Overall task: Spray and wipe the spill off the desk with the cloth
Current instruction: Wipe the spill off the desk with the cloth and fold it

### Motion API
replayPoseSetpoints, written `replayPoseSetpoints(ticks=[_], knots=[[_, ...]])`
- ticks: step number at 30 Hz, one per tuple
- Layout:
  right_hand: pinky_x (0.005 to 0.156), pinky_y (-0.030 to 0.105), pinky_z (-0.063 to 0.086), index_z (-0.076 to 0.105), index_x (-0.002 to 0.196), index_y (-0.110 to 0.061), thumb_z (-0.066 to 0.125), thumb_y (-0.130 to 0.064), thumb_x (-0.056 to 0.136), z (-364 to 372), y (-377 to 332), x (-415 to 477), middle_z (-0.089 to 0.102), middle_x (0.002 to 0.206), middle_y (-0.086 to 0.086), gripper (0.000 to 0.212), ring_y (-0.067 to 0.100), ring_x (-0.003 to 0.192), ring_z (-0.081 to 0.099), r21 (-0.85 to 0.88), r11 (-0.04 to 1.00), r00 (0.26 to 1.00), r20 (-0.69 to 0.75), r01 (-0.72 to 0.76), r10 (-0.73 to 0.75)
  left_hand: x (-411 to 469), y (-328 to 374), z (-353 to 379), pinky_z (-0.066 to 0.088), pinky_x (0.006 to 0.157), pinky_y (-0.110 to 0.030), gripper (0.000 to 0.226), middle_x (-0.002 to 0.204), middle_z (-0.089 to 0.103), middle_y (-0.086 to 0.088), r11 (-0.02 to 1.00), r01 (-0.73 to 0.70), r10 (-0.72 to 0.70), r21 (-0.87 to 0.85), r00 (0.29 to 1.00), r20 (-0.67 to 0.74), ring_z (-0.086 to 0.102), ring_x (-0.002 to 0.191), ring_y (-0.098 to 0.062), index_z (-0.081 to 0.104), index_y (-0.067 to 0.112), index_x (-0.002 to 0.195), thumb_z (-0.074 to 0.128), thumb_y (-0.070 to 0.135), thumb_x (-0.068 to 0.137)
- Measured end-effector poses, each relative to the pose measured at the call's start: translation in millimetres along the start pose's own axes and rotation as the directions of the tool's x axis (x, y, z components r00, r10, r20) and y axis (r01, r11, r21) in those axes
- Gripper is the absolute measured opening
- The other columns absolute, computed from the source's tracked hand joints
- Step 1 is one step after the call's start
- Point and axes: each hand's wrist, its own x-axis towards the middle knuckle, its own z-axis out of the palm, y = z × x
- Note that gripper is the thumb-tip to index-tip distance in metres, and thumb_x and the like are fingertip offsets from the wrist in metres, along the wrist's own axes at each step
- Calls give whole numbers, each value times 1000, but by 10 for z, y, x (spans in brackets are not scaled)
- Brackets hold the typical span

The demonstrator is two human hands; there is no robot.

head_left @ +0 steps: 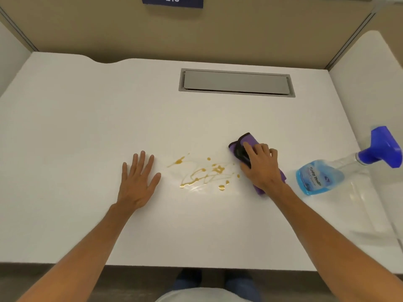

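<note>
Spill (pixel 204 173) is sitting mid-desk, amber squiggles and drops with a wet sheen lying around them, so I'm judging the spray step as probably done, though that's not certain from sheen alone. Nothing is looking wiped yet: every streak is reading intact. Right hand (pixel 260 165) is pressing down on the cloth (pixel 247 144), fingers curled over the folded purple pad, which is lying at 3 o'clock of the spill, its near edge just reaching the outermost drops. Left hand (pixel 138 182) is resting flat and spread wide on the desk (pixel 87 116) at 9 o'clock of the spill, gripping nothing, likely bracing. Bottle (pixel 322 174) is standing at 3 o'clock of the cloth, near the desk's right edge, blue liquid low inside, blue trigger head pointing away to about 1 o'clock. Remaining, as I'm reading it: the whole wipe pass leftward across the spill. Desk is showing white, smooth, otherwise bare, with a grey cable hatch (pixel 236 82) lying closed at 12 o'clock. Tan cubicle panels (pixel 218 35) are enclosing the back and sides, and a blue sign (pixel 172 1) numbered 213 is hanging up top.
</note>
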Motion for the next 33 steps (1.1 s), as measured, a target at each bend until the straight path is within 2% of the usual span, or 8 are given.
replayPoseSetpoints(ticks=[3,6,12,16,19,24,27,33], knots=[[123,52,15,20,158,-28,35,-51,101,247,140,-71,17,166,10,63,32,154,13,113,993,995,85,37,-47,18,-50,96,-10,127,-49,72,171,-14,4,1000,-16,16,13,1000,1,-17,157,-16,-3,30,163,4,62,99],[126,50,3,3,160,-30,22,-55,103,364,84,-59,-2,169,6,65,26,156,-5,127,991,995,88,42,-54,21,-52,169,-8,126,-52,68,171,-12,3,997,-9,10,72,1000,-14,-14,157,-18,-6,30,162,4,58,102],[126,50,6,4,160,-28,16,-52,103,359,-355,296,1,169,9,62,27,156,-2,144,989,994,97,37,-51,36,-66,234,-6,127,-53,66,171,-11,2,991,-10,16,134,999,-44,-12,158,-20,-7,27,163,8,55,104],[125,49,10,12,160,-27,13,-53,100,337,-861,454,7,169,9,65,28,156,4,167,973,977,111,160,-180,40,-83,258,-4,127,-54,66,172,-6,0,993,-17,24,116,998,-57,-9,158,-20,-3,27,163,11,55,105],[125,48,13,19,159,-27,22,-49,102,367,-1195,301,13,168,10,62,27,155,8,195,936,945,88,294,-315,41,-88,262,-2,127,-54,67,172,-2,-2,990,-24,33,138,997,-66,-5,159,-22,0,26,164,11,54,105],[126,44,7,12,160,-29,28,-46,105,385,-1256,-278,4,169,6,59,24,156,0,219,893,903,93,393,-420,31,-90,241,-7,127,-51,67,172,-2,-3,993,-33,41,117,997,-64,-6,159,-22,0,25,164,9,55,104],[126,45,9,15,160,-28,27,-44,104,384,-955,-492,7,169,4,58,22,156,2,217,910,921,89,354,-379,32,-97,222,-7,127,-51,66,172,-1,-2,996,-43,48,78,997,-57,-6,159,-21,2,25,164,13,53,105],[125,50,12,13,159,-29,20,-45,103,384,-305,9,6,169,5,59,24,156,3,215,974,988,113,78,-104,30,-158,180,-1,127,-52,66,173,-2,0,991,-79,83,105,996,-41,-4,159,-19,3,23,164,14,51,105]])
